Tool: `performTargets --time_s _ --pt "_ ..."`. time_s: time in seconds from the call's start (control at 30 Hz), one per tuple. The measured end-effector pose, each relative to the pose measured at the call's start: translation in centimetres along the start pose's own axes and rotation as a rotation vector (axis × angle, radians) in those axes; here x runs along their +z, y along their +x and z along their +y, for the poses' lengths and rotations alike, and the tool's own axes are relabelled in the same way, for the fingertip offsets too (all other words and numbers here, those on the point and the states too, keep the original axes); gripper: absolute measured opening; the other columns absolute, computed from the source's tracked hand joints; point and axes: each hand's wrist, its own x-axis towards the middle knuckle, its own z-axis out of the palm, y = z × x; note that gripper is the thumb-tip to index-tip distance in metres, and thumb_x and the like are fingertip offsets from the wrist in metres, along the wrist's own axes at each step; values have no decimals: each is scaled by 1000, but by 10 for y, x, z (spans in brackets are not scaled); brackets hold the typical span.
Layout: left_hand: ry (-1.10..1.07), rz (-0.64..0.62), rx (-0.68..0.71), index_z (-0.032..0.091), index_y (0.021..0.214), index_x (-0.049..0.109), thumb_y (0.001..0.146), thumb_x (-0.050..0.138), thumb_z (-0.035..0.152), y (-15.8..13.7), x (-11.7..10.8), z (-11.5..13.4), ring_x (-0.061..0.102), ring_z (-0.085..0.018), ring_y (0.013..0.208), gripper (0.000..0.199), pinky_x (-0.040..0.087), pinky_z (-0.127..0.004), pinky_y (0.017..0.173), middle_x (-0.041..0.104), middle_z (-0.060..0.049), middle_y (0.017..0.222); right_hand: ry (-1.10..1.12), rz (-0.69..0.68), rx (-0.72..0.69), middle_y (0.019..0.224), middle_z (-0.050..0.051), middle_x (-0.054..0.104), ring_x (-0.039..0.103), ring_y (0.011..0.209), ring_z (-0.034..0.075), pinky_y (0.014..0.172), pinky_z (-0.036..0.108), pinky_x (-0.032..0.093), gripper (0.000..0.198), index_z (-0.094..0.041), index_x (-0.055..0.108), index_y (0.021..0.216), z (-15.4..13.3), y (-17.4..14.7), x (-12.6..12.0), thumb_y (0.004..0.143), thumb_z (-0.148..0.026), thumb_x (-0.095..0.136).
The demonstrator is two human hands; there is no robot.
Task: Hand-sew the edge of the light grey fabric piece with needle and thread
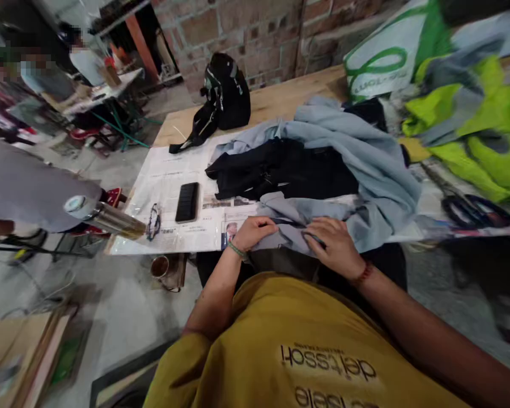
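Fingers [268, 221] of the left hand [251, 232] are pressed together at the grey cloth [372, 164], which lies between the 2 hands and beyond them. Fingers of the right hand [334, 242] curl around 1 small dark object [317, 239]. Beyond the fingers lies black clothing [289, 170]; far right, scissors [471, 209].

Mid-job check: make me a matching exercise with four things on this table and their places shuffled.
1. Grey cloth
2. Steel bottle
3. Scissors
4. Black backpack

A. Near the table's left edge
B. Toward the brick wall
C. At the left hand and right hand
D. At the right, by the yellow-green cloth

Pairs: 1-C, 2-A, 3-D, 4-B
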Motion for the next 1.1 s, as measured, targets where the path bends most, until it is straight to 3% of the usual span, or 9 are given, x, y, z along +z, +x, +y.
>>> performTargets --time_s 0.17,0.3,0.43,0.57,0.83,1.1 --pt "2 27 -14 11 69 67 65 71 41 0 -5 -5 45 -8 58 30 34 -20 56 57 3 62 -54 -10 88 99 8 68 57 100 27 81 43 43 19 -19 65 97 12 -1 8 85 -22 50" --pt "22 49 32 11 70 69 66 70 40 1 -3 -8 47 -8 59 29 36 -20 59 59 2 63 45 110 109 95 6 68 58 98 24 83 41 43 15 -23 64 91 -3 6 -1 85 -21 51" --pt "57 65 48 11 70 69 67 69 40 1 0 -9 48 -9 59 29 36 -21 58 60 1 63 124 111 40 87 4 67 59 85 21 78 38 42 10 -22 63 89 -25 18 -6 84 -22 55" --pt "101 81 88 11 69 69 69 68 38 0 2 -6 48 -9 58 27 37 -21 58 61 1 62 190 33 -28 90 6 67 59 86 20 75 36 42 13 -20 62 95 -37 29 8 85 -25 56" --pt "136 78 144 11 70 70 72 65 35 -2 4 -5 53 -10 63 24 41 -22 63 64 -1 66 271 59 -27 84 5 67 61 80 17 71 33 42 8 -20 61 88 -33 32 32 87 -21 53" --pt "193 80 190 11 73 69 74 62 35 -1 7 -6 53 -10 63 24 40 -21 60 64 -2 68 307 108 -1 81 4 67 62 78 17 70 34 45 10 -21 59 85 -31 37 25 89 -20 50"
